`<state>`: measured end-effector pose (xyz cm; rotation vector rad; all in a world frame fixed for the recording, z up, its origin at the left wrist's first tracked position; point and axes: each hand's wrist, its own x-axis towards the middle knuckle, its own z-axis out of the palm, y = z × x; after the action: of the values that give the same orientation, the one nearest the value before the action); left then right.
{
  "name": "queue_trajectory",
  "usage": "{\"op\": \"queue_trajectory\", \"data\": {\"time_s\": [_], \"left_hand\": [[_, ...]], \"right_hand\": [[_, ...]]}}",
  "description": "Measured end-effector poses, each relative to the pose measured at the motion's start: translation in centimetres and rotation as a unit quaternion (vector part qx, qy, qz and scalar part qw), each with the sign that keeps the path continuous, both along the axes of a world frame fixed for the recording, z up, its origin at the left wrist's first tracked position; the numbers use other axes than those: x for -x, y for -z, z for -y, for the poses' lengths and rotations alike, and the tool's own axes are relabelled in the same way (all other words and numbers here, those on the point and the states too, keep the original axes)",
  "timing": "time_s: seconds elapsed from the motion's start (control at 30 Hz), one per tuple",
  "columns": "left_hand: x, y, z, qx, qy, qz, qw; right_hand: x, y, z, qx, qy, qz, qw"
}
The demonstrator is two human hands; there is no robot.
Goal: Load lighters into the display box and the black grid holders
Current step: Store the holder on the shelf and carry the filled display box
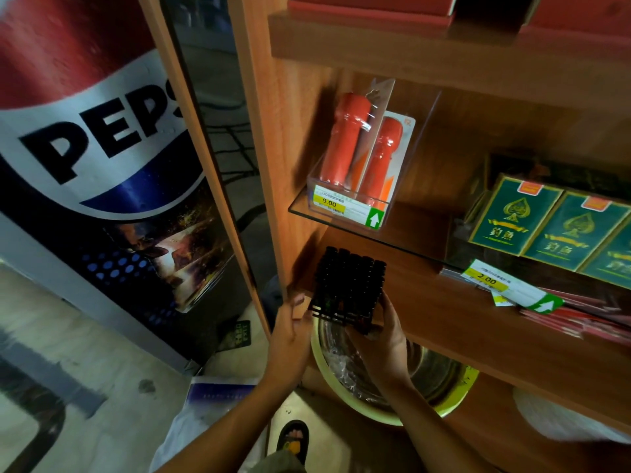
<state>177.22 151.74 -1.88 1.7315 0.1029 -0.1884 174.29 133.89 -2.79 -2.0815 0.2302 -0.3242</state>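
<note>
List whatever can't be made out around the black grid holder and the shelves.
Head view throughout.
- Count and colour of the lighters in the black grid holder: lost in shadow.
- Fingers of the right hand: hidden beneath the holder.
- Row of green card boxes: cut off by the right edge.
- Small print on the yellow price label: too tiny to read.

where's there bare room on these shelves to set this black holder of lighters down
The wooden shelf is bare just right of the black holder, up to the yellow price tag. The glass shelf is bare between the flashlight bin and the green card boxes. Red packs crowd the right end.
</note>
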Motion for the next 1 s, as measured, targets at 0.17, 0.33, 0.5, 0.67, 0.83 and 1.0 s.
{"op": "queue_trajectory", "data": {"time_s": [0.17, 0.33, 0.5, 0.67, 0.83, 1.0], "left_hand": [[1.5, 0.8, -1.2, -0.15, 0.025, 0.104, 0.983], [1.0, 0.9, -1.3, -0.21, 0.079, 0.128, 0.966], [0.1, 1.0, -1.4, -0.234, 0.097, 0.128, 0.959], [-0.7, 1.4, -1.6, -0.279, 0.11, 0.124, 0.946], [-1.4, 1.4, -1.5, -0.284, 0.117, 0.113, 0.945], [-1.4, 0.6, -1.3, -0.296, 0.12, 0.108, 0.941]], "right_hand": [[-1.4, -0.1, -0.6, 0.006, 0.021, 0.0, 1.0], [-2.5, 0.1, -1.1, -0.021, 0.027, -0.024, 0.999], [-3.2, -0.8, -1.9, -0.012, 0.021, -0.001, 1.0], [-3.7, -1.0, -2.2, -0.004, 0.041, -0.008, 0.999], [-4.6, -0.9, -2.1, 0.003, 0.02, -0.024, 1.0], [-4.6, -1.5, -1.8, -0.002, 0.006, -0.05, 0.999]]}}
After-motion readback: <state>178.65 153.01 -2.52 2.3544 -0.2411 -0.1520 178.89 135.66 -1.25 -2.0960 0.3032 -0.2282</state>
